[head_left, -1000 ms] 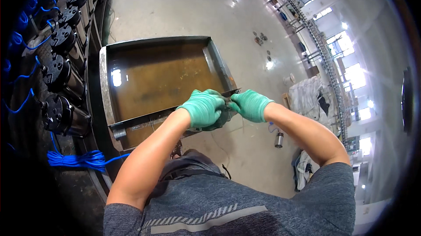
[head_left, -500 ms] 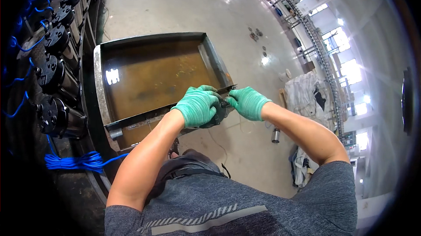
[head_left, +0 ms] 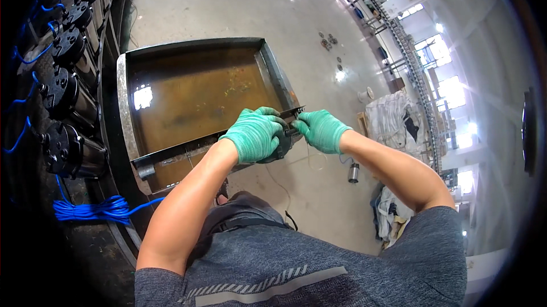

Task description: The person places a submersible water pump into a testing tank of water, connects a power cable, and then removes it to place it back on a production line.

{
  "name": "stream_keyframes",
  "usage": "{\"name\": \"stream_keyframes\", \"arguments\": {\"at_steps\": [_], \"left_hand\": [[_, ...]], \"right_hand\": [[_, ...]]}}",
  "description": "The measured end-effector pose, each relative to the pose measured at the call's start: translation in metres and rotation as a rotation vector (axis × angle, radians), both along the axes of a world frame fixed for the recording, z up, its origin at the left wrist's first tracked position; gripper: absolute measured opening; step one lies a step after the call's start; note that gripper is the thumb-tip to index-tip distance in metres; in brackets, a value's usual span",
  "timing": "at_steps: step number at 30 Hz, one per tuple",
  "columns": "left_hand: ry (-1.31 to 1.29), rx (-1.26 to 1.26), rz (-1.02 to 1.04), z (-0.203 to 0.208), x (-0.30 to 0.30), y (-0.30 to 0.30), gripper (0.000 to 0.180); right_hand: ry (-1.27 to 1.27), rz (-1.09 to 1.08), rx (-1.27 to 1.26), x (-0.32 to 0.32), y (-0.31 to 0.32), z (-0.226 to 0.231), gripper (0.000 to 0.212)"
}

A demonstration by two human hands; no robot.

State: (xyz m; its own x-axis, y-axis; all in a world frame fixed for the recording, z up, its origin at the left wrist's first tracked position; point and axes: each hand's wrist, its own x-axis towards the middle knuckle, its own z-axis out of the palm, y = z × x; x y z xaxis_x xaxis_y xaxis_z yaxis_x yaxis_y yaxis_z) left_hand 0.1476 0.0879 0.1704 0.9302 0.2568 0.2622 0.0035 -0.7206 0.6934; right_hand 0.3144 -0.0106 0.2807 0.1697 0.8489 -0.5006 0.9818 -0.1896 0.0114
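In a green knit glove, my left hand (head_left: pixel 254 135) curls over a black part (head_left: pixel 280 151) at the near right corner of a metal tank (head_left: pixel 122 102). Most of that part is covered by the glove, so its kind cannot be told. My right hand (head_left: pixel 322 131), gloved the same way, meets it from the right. Its thumb and fingertips are pinched together beside the black part, close to the left fingers; whatever is between them is too small to make out. Brownish water fills the tank, and a dark bar (head_left: pixel 196 146) crosses its near side.
Black-topped steel pumps (head_left: pixel 71 147) with blue cables stand in a row at the left. A coiled blue cable (head_left: pixel 94 209) lies near them. Right of me are a small metal cylinder (head_left: pixel 354 173), white sacks (head_left: pixel 390 122) and a long conveyor (head_left: pixel 407 56).
The view has shifted slightly, so the surroundings sit a little further left and up. Both hands keep their places at the black part, with barely any visible finger movement.
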Motion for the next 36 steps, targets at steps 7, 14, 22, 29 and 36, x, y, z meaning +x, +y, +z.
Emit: {"name": "stream_keyframes", "arguments": {"at_steps": [7,14,22,29,36], "left_hand": [[0.162,0.058,0.001,0.028,0.001,-0.003,0.040],[0.303,0.239,-0.053,0.041,0.000,-0.005,0.042],[0.267,0.248,-0.063,0.034,0.002,-0.007,0.040],[0.266,0.194,-0.062,0.036,-0.001,-0.007,0.039],[0.231,0.176,-0.032,0.032,-0.005,-0.008,0.038]], "right_hand": [[0.106,-0.415,0.044,-0.009,0.002,-0.007,0.037],[0.013,0.112,0.005,-0.007,-0.007,0.025,0.035],[-0.250,0.372,-0.260,-0.006,0.014,0.030,0.026],[-0.258,0.143,-0.403,-0.027,0.026,0.021,0.030],[-0.216,0.201,-0.088,-0.014,0.011,0.016,0.027]]}}
